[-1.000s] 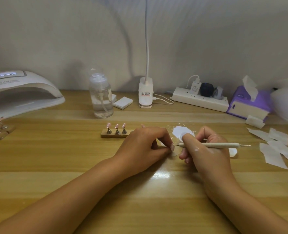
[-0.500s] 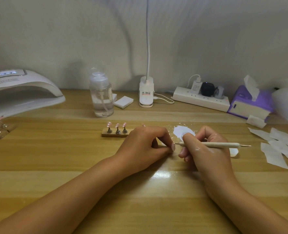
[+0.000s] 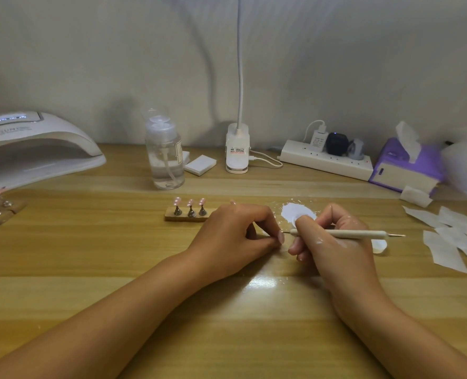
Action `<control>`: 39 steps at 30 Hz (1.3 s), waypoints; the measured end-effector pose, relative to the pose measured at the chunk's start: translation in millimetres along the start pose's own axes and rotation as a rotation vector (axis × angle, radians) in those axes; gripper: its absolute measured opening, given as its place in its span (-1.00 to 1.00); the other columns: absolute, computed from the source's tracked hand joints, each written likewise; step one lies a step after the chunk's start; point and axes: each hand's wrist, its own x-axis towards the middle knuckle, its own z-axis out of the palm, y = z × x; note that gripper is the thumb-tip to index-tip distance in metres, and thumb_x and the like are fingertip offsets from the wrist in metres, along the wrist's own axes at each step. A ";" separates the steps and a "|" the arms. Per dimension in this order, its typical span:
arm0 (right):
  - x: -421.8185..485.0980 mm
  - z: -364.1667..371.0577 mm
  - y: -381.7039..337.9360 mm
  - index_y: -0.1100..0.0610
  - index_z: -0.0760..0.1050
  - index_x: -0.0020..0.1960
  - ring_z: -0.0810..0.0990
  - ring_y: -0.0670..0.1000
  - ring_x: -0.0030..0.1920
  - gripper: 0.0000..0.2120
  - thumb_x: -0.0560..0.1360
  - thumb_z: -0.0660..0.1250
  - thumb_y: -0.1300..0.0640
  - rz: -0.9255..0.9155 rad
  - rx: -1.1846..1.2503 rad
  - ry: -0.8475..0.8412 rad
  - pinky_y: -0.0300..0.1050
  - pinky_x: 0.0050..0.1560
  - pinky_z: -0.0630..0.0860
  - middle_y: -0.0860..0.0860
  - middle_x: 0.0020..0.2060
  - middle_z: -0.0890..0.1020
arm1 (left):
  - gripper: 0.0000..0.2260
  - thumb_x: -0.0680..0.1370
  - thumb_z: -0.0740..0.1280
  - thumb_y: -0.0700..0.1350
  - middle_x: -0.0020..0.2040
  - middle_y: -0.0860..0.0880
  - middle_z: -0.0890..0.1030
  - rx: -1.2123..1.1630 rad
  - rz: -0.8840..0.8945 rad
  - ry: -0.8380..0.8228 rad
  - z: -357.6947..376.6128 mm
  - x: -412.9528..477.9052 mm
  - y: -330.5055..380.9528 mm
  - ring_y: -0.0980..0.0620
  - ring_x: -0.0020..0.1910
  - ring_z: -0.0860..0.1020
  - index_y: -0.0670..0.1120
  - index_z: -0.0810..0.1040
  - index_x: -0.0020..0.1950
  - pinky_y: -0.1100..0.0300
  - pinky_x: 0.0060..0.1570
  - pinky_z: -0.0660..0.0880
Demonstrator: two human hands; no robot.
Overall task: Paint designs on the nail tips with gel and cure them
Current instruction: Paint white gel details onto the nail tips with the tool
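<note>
The dotting tool (image 3: 344,234) lies level just right of centre frame, its thin metal tip pointing left, right up against the left hand's (image 3: 235,233) fingertips. The right hand (image 3: 333,242) is wrapped around it pen-style, with white smears on its back. The left hand is curled in, thumb and forefinger pinched close, but I honestly can't tell what's between them. Both forearms come in from the bottom corners and both hands rest on the wooden table (image 3: 90,255). Just behind the right hand there's a white gel puddle (image 3: 295,213). Left of centre, three pink nail tips (image 3: 190,202) stand on one wooden stand (image 3: 185,216). One curing lamp (image 3: 35,143) sits upper left.
</note>
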 end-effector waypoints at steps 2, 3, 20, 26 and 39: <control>0.0 -0.2 0.0 0.10 0.35 -0.35 0.50 -0.08 -0.53 -0.75 0.41 0.39 0.22 -0.002 0.012 0.009 -0.24 -0.54 0.38 0.12 -0.49 0.63 | -0.79 0.46 0.49 -0.11 -0.25 0.41 0.56 0.008 0.002 -0.002 -0.3 -0.2 0.3 0.17 -0.34 0.55 0.21 0.56 -0.19 0.42 -0.30 0.32; 0.2 -0.2 -0.1 0.10 0.35 -0.35 0.50 -0.09 -0.53 -0.74 0.42 0.38 0.23 -0.004 0.023 0.014 -0.26 -0.54 0.38 0.12 -0.50 0.63 | -0.78 0.46 0.49 -0.11 -0.25 0.42 0.56 0.011 0.003 -0.002 -0.5 -0.5 0.5 0.18 -0.34 0.54 0.21 0.56 -0.19 0.43 -0.30 0.31; 0.2 -2.4 0.3 0.01 0.38 -0.43 0.46 -0.06 -0.54 -0.68 0.44 0.37 0.22 -0.003 0.026 0.019 -0.21 -0.54 0.37 0.11 -0.53 0.60 | -0.89 0.45 0.49 -0.10 -0.28 0.43 0.55 0.027 -0.003 0.014 1.3 -0.4 -1.4 0.22 -0.36 0.53 0.12 0.63 -0.16 0.37 -0.25 0.31; -1.5 -1.4 -1.9 0.06 0.32 -0.42 0.42 -0.04 -0.55 -0.70 0.40 0.36 0.21 0.000 0.000 0.017 -0.15 -0.48 0.34 0.14 -0.56 0.56 | -0.90 0.45 0.49 -0.10 -0.28 0.42 0.55 0.016 -0.006 0.012 1.9 -1.0 -2.4 0.25 -0.36 0.52 0.10 0.64 -0.15 0.34 -0.22 0.29; -1.1 0.0 -0.6 -0.01 0.39 -0.44 0.47 -0.05 -0.54 -0.80 0.30 0.36 0.11 -0.004 -0.031 -0.008 -0.16 -0.49 0.38 0.13 -0.53 0.60 | -0.87 0.45 0.49 -0.11 -0.28 0.39 0.57 0.008 -0.003 0.016 2.1 -0.1 -3.1 0.24 -0.39 0.52 0.12 0.63 -0.18 0.44 -0.31 0.26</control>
